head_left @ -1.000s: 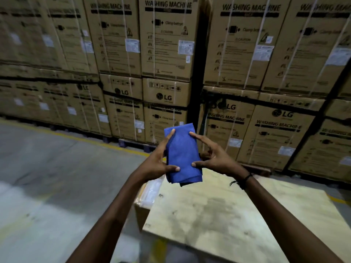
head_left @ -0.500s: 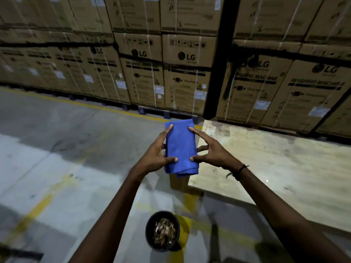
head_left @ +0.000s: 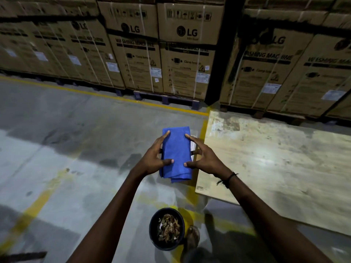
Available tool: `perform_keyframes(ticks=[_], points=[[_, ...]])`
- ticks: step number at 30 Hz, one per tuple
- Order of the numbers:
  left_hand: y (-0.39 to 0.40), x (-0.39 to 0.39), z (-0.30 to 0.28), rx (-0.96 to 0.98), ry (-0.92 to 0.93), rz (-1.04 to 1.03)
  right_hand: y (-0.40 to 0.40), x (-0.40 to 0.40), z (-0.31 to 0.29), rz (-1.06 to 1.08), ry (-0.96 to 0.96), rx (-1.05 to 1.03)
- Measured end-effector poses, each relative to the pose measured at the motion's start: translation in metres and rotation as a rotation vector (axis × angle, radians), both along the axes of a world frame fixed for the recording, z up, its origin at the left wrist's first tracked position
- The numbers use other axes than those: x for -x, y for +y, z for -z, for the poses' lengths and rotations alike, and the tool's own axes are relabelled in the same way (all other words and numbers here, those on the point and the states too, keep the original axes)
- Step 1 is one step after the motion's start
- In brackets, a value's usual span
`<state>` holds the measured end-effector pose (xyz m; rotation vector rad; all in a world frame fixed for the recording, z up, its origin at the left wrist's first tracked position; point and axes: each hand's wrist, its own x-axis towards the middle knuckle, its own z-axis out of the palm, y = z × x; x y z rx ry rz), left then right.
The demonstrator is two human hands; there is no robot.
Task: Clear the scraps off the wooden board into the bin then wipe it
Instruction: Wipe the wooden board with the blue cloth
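A: Head view. Folded blue cloth (head_left: 176, 152) held in the air between both hands, out over the concrete floor (head_left: 57, 149), just left of the wooden board (head_left: 275, 168).
B: Grip?
A: Left hand (head_left: 154, 158) pinches the left edge, thumb on top, fingers under. Right hand (head_left: 203, 158) the same on the right edge. Both gripping the cloth.
B: How will it handle?
A: Soft, light, limp. Layers sag at the near end. I'd press it flat under one palm for wiping; edge pinches would let it unfold.
B: Board?
A: Pale flat plywood, stiff, stained, scuffed. No scraps that I can see on it.
B: Bin?
A: Round black bin (head_left: 167, 228) on the floor below the arms, dry brown scraps (head_left: 169, 227) inside. Clearing looks done, wipe not yet begun.
B: Background?
A: Stacked cardboard cartons (head_left: 188, 54) on pallets, strapped.
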<state>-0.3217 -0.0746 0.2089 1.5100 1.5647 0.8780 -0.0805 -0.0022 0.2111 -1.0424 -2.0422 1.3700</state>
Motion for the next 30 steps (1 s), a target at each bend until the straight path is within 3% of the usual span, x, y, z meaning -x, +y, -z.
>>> perform_keyframes(ticks=[15,26,30], points=[[0.169,0.055,0.089,0.167,0.029,0.117,0.128,0.055,0.098,0.195,-0.098,0.103],[0.299,0.062,0.252,0.206,0.073,0.186,0.222,0.095,0.232,0.416,-0.337,0.095],[0.325,0.052,0.309,0.204,0.119,0.223,0.244,0.096,0.287,0.399,-0.417,0.131]])
